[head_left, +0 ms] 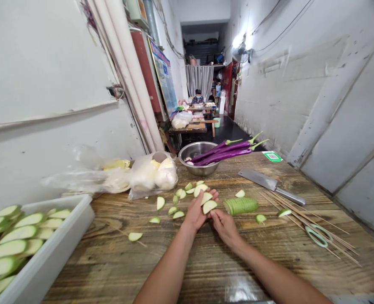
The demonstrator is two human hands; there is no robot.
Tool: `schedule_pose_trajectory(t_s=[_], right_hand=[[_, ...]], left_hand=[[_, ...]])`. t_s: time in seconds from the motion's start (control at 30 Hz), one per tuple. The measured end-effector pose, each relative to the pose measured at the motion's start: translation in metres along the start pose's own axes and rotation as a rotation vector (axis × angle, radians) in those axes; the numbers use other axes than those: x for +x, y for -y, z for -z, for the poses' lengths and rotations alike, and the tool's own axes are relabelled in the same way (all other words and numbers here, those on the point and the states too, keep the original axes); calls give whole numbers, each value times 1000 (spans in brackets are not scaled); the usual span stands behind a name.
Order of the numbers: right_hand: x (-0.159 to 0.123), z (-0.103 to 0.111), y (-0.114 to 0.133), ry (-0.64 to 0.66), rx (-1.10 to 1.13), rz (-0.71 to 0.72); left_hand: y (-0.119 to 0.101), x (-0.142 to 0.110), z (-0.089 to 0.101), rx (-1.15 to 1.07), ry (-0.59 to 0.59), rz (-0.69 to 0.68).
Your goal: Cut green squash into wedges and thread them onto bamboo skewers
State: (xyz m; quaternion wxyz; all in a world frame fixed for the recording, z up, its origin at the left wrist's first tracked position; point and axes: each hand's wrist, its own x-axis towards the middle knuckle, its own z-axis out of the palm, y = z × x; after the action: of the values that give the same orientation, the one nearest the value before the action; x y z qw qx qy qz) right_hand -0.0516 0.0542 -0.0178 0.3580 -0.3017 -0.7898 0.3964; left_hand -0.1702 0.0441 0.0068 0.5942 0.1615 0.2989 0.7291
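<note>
My left hand (pixel 197 211) is turned palm up over the middle of the table, holding several half-round zucchini slices (pixel 209 206) in a row along the fingers. Close against the nearest slice, my right hand (pixel 225 226) is closed in a pinch; what sits between its fingertips is too small to make out. Loose zucchini slices (pixel 160 203) lie scattered to the left of my hands. Just right of them rests a sliced zucchini piece (pixel 241 206), its cuts still standing together, with a green end piece (pixel 260 218) nearby.
Thin wooden skewers (pixel 320 230), green-handled scissors (pixel 316 236) and a cleaver (pixel 271 184) lie at right. Behind stands a metal bowl (pixel 202 170) with purple eggplants (pixel 227 153). Plastic bags (pixel 153 173) sit back left; a white bin (pixel 63 240) holds long slices. A person (pixel 197 98) sits far off.
</note>
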Motion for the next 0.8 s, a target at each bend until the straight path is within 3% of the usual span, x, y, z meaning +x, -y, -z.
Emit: schedule_pose_trajectory(t_s=[0.37,0.6,0.8], right_hand=[[5,4,-3,-84,-4,-52],[2,-2,-7,-26,-64,6],[2,-5,-7,-54,-73,17]], left_hand=[[12,-7,-4,107,86,16],[10,-2,2,77,-25,-27],[10,-1,2,-16,-52,129]])
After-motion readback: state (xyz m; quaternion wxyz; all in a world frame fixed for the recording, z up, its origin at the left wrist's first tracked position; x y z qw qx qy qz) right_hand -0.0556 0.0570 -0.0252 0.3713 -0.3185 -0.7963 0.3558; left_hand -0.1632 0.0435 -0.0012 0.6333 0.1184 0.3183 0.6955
